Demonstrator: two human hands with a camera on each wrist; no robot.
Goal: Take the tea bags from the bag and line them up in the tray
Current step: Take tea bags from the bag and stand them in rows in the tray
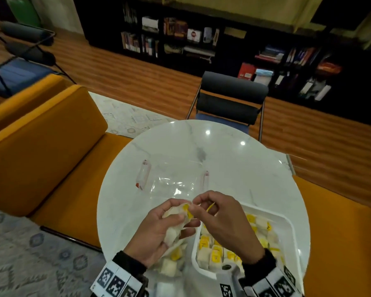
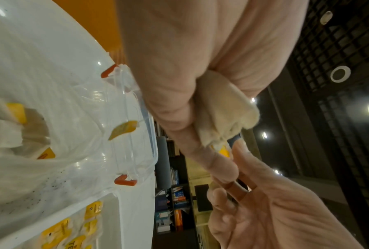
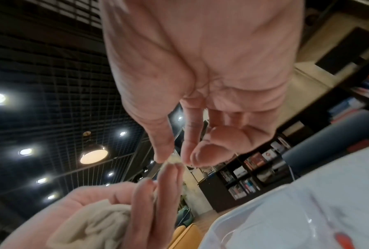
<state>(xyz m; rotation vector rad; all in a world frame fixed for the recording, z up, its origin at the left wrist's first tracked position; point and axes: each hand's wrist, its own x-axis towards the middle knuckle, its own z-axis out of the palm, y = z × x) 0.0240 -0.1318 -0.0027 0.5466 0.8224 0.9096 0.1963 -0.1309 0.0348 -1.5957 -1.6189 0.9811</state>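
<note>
On the bench, the white tray is largely filled with tea bags while more remain in the bag; the left hand has its grip round a small bunch as the right hand pinches one free

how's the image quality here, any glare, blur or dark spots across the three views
Head view: dim room, ceiling lights glaring as bright spots on the table, edges bent by the wide lens, hands slightly soft. Left wrist view: left hand close and soft, clear box glinting. Right wrist view: right hand motion-blurred, ceiling lamps blown out against a dark ceiling.
</note>
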